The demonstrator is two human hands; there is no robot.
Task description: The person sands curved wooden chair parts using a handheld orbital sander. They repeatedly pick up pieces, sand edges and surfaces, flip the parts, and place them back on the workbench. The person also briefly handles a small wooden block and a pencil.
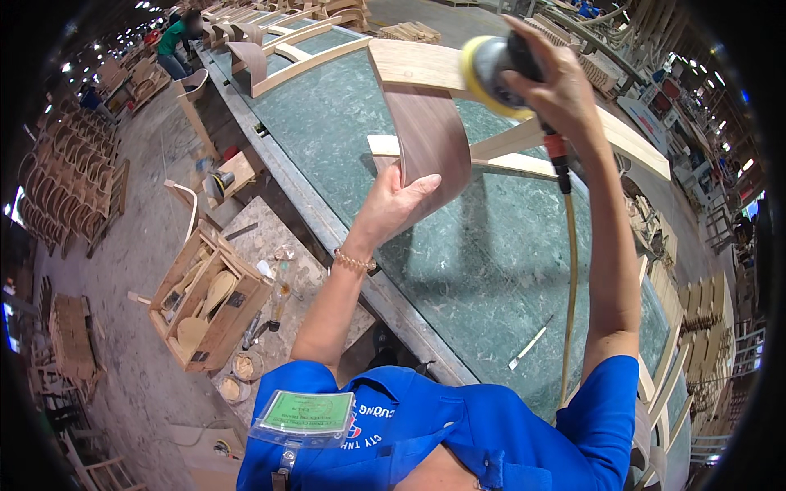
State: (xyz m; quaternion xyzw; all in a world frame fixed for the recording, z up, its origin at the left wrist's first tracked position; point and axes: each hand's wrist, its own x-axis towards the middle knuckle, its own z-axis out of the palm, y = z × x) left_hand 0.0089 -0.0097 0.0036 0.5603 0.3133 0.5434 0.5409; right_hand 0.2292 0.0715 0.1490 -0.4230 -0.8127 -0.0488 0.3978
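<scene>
Watching from afar, I see the left hand partly open, clasping the curved brown panel over the green tabletop, and the right hand, well apart, wrapped round the sander at the pale rail

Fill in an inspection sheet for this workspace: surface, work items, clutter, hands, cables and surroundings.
Surface: green mottled tabletop with pale scuffs or dust.
Work items: wooden frame with a pale rail and a curved brown panel; sander with a yellow pad overlapping the rail in view, contact unclear.
Clutter: small brush on the tabletop; compartmented wooden box of parts to the left.
Hands: left hand grips the panel; right hand grips the sander.
Cables: yellowish hose hangs from the sander's orange-red coupling; no snag seen.
Surroundings: stacked curved wooden parts at left; a person in green in the distance.
</scene>
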